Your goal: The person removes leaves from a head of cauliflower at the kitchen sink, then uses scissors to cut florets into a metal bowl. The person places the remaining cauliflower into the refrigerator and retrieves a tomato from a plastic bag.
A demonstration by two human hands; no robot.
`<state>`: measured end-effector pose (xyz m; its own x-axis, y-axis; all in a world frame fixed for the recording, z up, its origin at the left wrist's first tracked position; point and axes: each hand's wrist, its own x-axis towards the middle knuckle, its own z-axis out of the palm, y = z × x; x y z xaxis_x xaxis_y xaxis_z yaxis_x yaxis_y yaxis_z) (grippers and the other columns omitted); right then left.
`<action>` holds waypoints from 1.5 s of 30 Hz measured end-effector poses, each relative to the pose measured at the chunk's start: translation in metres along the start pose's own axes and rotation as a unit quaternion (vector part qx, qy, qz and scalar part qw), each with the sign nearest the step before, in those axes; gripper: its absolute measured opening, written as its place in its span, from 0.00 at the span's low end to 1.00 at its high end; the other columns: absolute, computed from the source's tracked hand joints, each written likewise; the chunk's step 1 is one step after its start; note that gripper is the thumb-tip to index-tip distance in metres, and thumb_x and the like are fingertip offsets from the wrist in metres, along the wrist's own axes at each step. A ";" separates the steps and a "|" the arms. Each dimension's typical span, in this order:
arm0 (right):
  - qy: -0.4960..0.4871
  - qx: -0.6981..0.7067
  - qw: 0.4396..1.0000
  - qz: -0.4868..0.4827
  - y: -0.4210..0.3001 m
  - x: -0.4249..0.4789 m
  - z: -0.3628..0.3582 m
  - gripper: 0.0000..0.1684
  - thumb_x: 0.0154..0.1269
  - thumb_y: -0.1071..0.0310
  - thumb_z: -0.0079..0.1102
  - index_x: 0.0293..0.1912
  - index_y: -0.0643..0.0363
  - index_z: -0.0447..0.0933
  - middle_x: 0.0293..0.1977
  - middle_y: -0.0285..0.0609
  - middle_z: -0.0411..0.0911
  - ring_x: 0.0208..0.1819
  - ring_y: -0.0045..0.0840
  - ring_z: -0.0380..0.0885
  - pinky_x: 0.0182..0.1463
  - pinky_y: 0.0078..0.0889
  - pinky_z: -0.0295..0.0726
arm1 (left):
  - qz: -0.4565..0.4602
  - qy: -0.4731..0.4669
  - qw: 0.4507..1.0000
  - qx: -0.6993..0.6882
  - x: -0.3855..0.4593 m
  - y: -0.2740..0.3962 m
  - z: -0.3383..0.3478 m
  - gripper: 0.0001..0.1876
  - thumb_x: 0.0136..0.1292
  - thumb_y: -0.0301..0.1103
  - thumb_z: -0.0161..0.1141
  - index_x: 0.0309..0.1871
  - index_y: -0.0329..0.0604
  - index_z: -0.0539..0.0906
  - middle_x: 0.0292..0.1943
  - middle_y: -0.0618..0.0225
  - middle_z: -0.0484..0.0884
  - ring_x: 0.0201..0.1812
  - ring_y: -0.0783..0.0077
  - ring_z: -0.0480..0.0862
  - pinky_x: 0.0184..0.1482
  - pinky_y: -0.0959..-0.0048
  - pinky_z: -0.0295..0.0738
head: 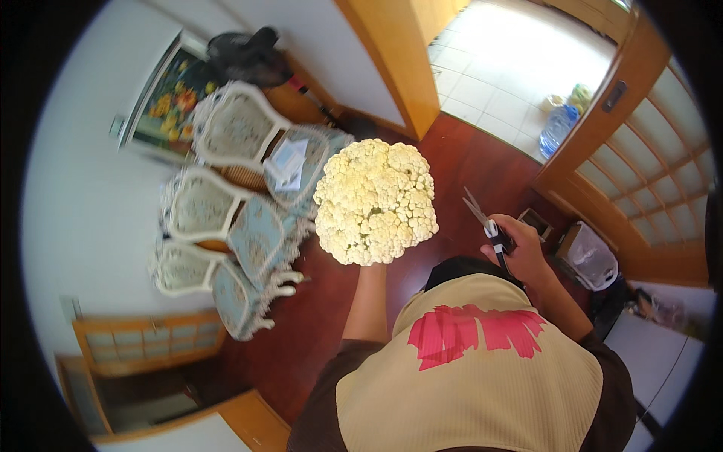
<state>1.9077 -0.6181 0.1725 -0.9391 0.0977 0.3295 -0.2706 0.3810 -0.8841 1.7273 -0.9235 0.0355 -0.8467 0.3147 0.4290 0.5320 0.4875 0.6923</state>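
A large head of cauliflower (375,203), creamy white with dense florets, is held up in front of me above the floor. My left forearm (366,305) runs up beneath it; the left hand itself is hidden under the head and supports it from below. To the right of the cauliflower and apart from it, my right hand (519,243) grips a pair of scissors (490,226) by the dark handles. Their metal blades point up and to the left, slightly parted, with nothing between them.
Several upholstered chairs (257,243) line the wall at left, papers (287,164) on one seat. A sliding door (607,107) stands at right, beside a doorway to a tiled floor (491,73) with a plastic water bottle (558,131). A bag-lined bin (590,257) sits near my right.
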 end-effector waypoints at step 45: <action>-0.139 -0.257 0.951 0.101 0.633 1.101 -0.525 0.17 0.54 0.66 0.69 0.45 0.57 0.82 0.30 0.50 0.83 0.33 0.48 0.80 0.39 0.45 0.78 | 0.021 -0.079 0.996 -0.048 1.140 -0.232 0.713 0.30 0.70 0.33 0.61 0.72 0.40 0.64 0.71 0.58 0.66 0.71 0.60 0.65 0.73 0.62 0.59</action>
<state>0.8134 0.2134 0.1497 -1.0000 -0.0024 0.0061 -0.0056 0.7868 -0.6172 0.6445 -0.0968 -0.0501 -0.8080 0.4605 0.3675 0.5570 0.3935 0.7314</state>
